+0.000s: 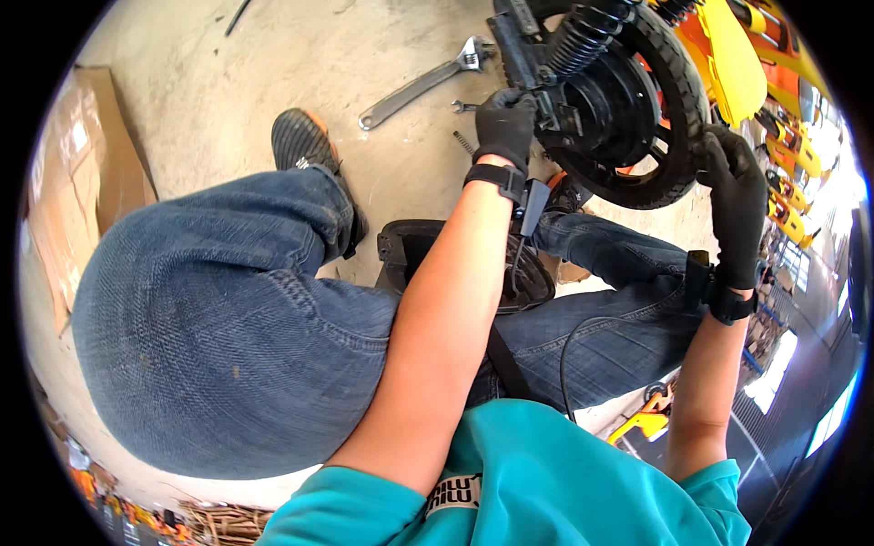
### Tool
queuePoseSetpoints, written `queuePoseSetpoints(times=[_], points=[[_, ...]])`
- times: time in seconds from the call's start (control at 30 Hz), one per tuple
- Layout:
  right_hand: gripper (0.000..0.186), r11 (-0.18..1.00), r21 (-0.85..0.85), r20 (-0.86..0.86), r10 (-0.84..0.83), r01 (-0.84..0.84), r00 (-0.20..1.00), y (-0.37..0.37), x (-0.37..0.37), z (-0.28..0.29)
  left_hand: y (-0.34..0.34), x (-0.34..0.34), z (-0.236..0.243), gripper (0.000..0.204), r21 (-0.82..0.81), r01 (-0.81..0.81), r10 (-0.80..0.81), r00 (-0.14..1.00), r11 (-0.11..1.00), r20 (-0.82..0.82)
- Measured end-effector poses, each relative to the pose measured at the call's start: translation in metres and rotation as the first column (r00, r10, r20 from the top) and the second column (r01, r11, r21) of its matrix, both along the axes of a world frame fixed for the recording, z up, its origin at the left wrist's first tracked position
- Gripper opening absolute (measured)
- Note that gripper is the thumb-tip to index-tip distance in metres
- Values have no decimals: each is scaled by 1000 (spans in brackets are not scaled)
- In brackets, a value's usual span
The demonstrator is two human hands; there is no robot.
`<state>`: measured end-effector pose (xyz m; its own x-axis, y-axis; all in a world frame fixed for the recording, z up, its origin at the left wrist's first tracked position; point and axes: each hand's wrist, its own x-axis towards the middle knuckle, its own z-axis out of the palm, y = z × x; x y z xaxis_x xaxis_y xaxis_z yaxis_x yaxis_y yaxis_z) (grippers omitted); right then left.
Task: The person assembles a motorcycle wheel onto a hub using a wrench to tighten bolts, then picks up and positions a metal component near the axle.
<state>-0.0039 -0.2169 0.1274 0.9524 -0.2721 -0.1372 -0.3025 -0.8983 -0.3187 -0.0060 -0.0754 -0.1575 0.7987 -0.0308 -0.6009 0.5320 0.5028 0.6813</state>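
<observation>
A black wheel with a treaded tyre (685, 100) stands ahead of me, its dark hub (612, 107) turned my way. A black coil-spring shock absorber (587, 44) rises above the hub. My left hand (505, 127), in a black glove, is closed beside the axle end and the black frame arm (521, 64); what its fingers grip is hidden. At the tyre's right edge my right hand (736, 187), also gloved, has its fingers bent against the rubber. A large adjustable wrench (414, 89) lies on the floor left of the wheel, its jaw near the frame arm.
A small open-end wrench (462, 106) and a small spring (463, 142) lie near my left hand. Between my legs sits a black plastic part (401, 250). Flattened cardboard (118, 136) is at the left. Yellow vehicles (787, 146) line the right side.
</observation>
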Motion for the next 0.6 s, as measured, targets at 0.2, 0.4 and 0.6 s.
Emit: queuePoseSetpoints(times=[0.2,0.4,0.6], points=[[37,975,-203,133,117,-89,984,-44,0,13,4,-2,-5,27,-82,46,-47,999,996,-18],[51,928,-54,23,369,-368,929,-68,12,-8,20,5,15,26,-190,59,-74,994,980,-74],[54,952,53,-90,304,-301,948,-70,10,-20,20,5,45,23,-237,57,-87,989,970,-121]])
